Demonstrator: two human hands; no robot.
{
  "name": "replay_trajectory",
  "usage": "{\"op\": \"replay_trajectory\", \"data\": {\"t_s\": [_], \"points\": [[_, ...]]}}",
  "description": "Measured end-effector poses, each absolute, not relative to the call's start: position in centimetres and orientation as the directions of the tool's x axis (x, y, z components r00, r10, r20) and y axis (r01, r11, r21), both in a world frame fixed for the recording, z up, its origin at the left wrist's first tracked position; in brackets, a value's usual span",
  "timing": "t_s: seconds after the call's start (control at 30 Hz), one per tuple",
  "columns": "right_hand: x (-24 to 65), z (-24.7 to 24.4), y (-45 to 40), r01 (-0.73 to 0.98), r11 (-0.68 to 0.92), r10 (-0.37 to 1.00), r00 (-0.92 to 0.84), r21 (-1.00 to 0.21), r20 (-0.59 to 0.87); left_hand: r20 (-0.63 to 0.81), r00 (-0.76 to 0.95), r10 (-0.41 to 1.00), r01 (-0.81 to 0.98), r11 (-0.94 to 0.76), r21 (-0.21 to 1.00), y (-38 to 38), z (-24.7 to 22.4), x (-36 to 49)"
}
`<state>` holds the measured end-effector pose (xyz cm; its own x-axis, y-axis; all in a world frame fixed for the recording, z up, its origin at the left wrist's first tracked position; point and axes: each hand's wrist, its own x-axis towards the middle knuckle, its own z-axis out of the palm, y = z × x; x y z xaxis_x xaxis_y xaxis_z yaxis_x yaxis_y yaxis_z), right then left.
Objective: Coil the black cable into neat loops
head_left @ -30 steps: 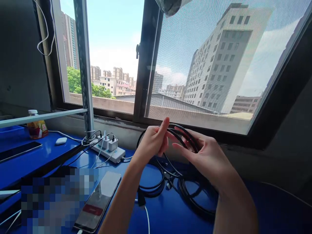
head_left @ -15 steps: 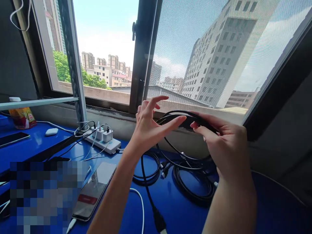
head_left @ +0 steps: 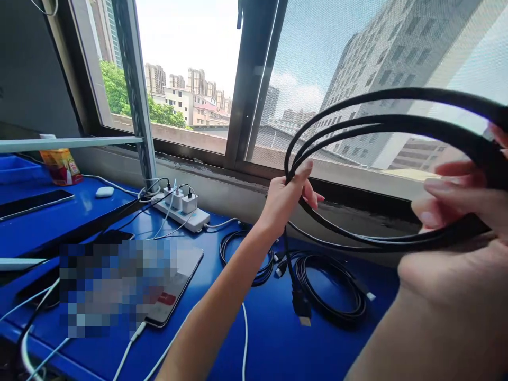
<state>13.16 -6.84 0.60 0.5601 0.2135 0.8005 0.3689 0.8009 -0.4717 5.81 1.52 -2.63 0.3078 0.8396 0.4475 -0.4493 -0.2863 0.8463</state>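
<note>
A looped black cable (head_left: 349,236) is held up in front of the window between my two hands. My left hand (head_left: 286,197) is closed round the left bend of the loops, thumb up against the strands. On the right, close to the camera, my right hand (head_left: 468,198) grips the other side of the loops; part of it runs out of the frame. One cable end with a dark plug (head_left: 300,306) and a metal tip hangs below my left hand. Behind lie two coiled black cables, a left coil (head_left: 265,280) and a right coil (head_left: 349,317), on the blue table.
A white power strip (head_left: 190,219) with several chargers stands by the wall. A phone (head_left: 174,286) on a white charging cable lies at left, near a white earbud case (head_left: 105,192) and another phone (head_left: 35,205). A metal shelf post (head_left: 138,95) rises before the window.
My left hand has gone from open and spread to closed round the cable loops. My right hand has come nearer the camera and to the right, and the loops stand wider and higher.
</note>
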Motion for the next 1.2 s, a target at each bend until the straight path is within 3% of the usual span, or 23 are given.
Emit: {"op": "replay_trajectory", "data": {"t_s": [0.17, 0.37, 0.5, 0.67, 0.73, 0.83, 0.93, 1.1, 1.2], "points": [[13.0, 0.1, -5.5, 0.444, 0.750, 0.254, 0.490, -0.489, 0.834, 0.277, 0.197, 0.940, -0.602, -0.107, 0.791, 1.3, -2.5, 6.5], [12.7, -0.3, -4.4, 0.316, 0.739, 0.470, 0.390, -0.594, 0.792, 0.260, 0.106, 0.960, -0.568, -0.156, 0.808, 2.6, -3.1, 6.5], [12.6, -0.3, -4.2, 0.229, 0.722, 0.573, 0.333, -0.654, 0.749, 0.241, 0.195, 0.951, -0.372, -0.155, 0.915, 3.7, -3.4, 6.3], [12.6, -0.6, -3.1, 0.111, 0.757, 0.520, 0.494, -0.644, 0.697, 0.176, 0.319, 0.931, 0.043, -0.199, 0.979, 4.4, -4.3, 6.6], [12.6, -0.7, -2.8, 0.108, 0.774, 0.489, 0.524, -0.623, 0.698, 0.155, 0.407, 0.900, 0.093, -0.209, 0.974, 4.3, -4.7, 6.9], [13.0, -0.8, -3.0, 0.150, 0.779, 0.498, 0.441, -0.609, 0.746, 0.142, 0.517, 0.844, 0.045, -0.192, 0.980, 4.2, -4.8, 7.3], [13.8, -0.9, -3.4, 0.161, 0.774, 0.549, 0.312, -0.612, 0.776, 0.162, 0.514, 0.843, -0.019, -0.177, 0.984, 4.1, -4.5, 7.2], [15.6, -1.1, -3.4, 0.091, 0.777, 0.558, 0.358, -0.622, 0.749, 0.322, 0.352, 0.879, -0.192, -0.269, 0.944, 4.3, -4.2, 6.7], [16.6, -1.1, -3.2, 0.218, 0.711, 0.537, 0.446, -0.669, 0.716, 0.426, 0.216, 0.878, -0.248, -0.373, 0.894, 4.5, -4.4, 6.6]]}}
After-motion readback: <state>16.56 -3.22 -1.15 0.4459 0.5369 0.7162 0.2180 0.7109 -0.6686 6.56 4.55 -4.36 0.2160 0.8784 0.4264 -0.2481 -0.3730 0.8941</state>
